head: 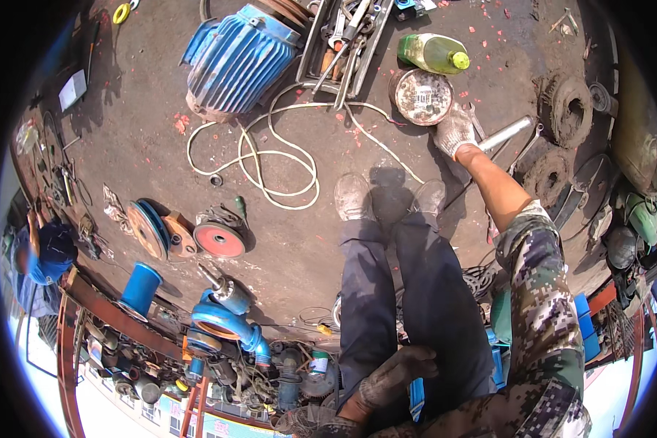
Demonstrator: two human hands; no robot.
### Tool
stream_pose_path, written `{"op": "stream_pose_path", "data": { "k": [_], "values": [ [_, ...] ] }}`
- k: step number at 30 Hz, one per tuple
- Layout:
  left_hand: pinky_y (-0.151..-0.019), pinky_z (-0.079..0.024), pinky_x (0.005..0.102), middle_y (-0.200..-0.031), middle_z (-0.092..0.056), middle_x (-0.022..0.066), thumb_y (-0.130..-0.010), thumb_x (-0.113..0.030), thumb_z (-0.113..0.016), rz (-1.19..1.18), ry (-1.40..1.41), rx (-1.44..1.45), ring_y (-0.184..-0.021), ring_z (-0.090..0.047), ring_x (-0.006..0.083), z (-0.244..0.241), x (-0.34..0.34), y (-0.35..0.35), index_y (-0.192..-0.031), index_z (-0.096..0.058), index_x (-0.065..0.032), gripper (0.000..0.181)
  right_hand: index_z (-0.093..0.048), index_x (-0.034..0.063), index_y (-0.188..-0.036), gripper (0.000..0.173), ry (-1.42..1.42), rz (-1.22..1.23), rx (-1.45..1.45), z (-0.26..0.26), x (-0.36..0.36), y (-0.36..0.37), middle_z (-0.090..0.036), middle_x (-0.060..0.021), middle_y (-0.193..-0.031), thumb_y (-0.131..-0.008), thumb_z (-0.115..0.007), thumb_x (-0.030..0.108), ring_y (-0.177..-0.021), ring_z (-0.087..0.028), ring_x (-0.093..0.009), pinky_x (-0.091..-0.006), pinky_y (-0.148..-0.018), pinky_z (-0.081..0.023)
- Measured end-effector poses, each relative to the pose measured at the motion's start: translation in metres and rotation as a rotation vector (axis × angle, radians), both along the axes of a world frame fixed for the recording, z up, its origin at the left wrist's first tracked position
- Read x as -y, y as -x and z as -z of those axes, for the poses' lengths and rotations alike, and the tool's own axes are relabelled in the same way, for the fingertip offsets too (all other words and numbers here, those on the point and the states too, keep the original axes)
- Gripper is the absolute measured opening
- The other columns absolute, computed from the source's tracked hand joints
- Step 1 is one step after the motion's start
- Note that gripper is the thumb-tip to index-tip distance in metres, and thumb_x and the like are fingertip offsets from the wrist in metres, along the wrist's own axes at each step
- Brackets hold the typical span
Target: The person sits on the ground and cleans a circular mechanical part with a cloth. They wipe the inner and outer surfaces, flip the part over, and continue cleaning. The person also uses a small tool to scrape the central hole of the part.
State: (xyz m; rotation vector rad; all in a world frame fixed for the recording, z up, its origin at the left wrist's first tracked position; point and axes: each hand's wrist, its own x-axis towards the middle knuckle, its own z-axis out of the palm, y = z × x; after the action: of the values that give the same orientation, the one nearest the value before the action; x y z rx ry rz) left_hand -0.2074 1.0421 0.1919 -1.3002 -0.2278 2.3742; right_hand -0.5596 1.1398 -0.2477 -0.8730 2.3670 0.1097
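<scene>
My right hand [454, 131], in a soiled knitted glove, is against the lower right edge of a round tin [423, 97]. The tin has a stained, printed face; some of my fingers are hidden, so my grip is unclear. A green plastic bottle [435, 53] with a yellow-green cap lies just beyond the tin. Beside my right wrist are a metal tube [506, 133] and an open-ended spanner [476, 121]. My left hand [397, 372], in a dark, dirty glove, rests over my thighs with nothing visible in it.
A blue finned electric motor [243, 63] stands ahead, beside a metal toolbox [380, 33] of spanners. Pale cable [276, 200] loops across the floor. Dirty ring-shaped parts [572, 112] lie right. A red-faced wheel [220, 239] and blue pump casing [219, 320] lie left; another person [49, 246] crouches far left.
</scene>
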Motion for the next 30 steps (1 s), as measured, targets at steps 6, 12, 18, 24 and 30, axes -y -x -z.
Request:
{"op": "stream_pose_path", "data": {
  "k": [6,12,18,24,30],
  "values": [
    [-0.119,-0.042,0.0519,-0.151,-0.05,0.0155,-0.108,-0.053,-0.056,0.066,0.051,-0.005,-0.136,-0.056,0.0315,0.002,-0.005,0.007,-0.151,-0.044,-0.0013,0.069,-0.074,0.0044,-0.109,0.024,-0.186,0.052,0.203,-0.018,-0.009,-0.016,-0.073,-0.0213,-0.113,-0.088,-0.069,0.015,-0.106,-0.071,-0.041,-0.0496,-0.089,-0.058],
    [-0.118,-0.044,0.0473,-0.146,-0.054,0.0128,-0.108,-0.05,-0.056,0.118,0.076,-0.033,-0.133,-0.058,0.0265,0.006,-0.005,0.011,-0.15,-0.046,-0.0013,0.065,-0.075,0.0068,-0.103,0.019,-0.128,0.054,0.098,-0.006,-0.035,-0.027,-0.075,-0.018,-0.108,-0.088,-0.067,0.015,-0.107,-0.071,-0.038,-0.0496,-0.096,-0.056],
    [-0.115,-0.046,0.0435,-0.14,-0.055,0.0105,-0.112,-0.039,-0.052,0.167,0.136,-0.085,-0.128,-0.058,0.0238,0.013,-0.012,0.007,-0.148,-0.049,-0.0045,0.05,-0.07,0.0051,-0.104,0.024,0.233,0.126,0.459,-0.077,0.0,-0.028,-0.072,-0.0229,-0.103,-0.094,-0.063,0.026,-0.1,-0.069,-0.043,-0.0508,-0.088,-0.054],
    [-0.111,-0.05,0.0461,-0.139,-0.057,0.0098,-0.108,-0.042,-0.062,-0.054,0.109,-0.042,-0.124,-0.06,0.0242,0.02,-0.042,-0.005,-0.144,-0.053,-0.0061,0.051,-0.075,0.007,-0.111,0.041,0.204,0.212,0.834,-0.236,0.051,-0.041,-0.075,-0.0109,-0.085,-0.096,-0.066,0.044,-0.083,-0.069,-0.027,-0.0449,-0.087,-0.051],
    [-0.112,-0.049,0.0496,-0.136,-0.063,0.0122,-0.108,-0.04,-0.061,-0.574,0.089,-0.184,-0.125,-0.06,0.0271,0.004,-0.028,-0.019,-0.141,-0.058,-0.0078,0.046,-0.074,0.0031,-0.118,0.036,0.029,0.548,0.775,-0.321,0.023,-0.072,-0.074,-0.009,-0.089,-0.102,-0.066,0.035,-0.069,-0.065,-0.017,-0.0345,-0.065,-0.053]
  ]
}}
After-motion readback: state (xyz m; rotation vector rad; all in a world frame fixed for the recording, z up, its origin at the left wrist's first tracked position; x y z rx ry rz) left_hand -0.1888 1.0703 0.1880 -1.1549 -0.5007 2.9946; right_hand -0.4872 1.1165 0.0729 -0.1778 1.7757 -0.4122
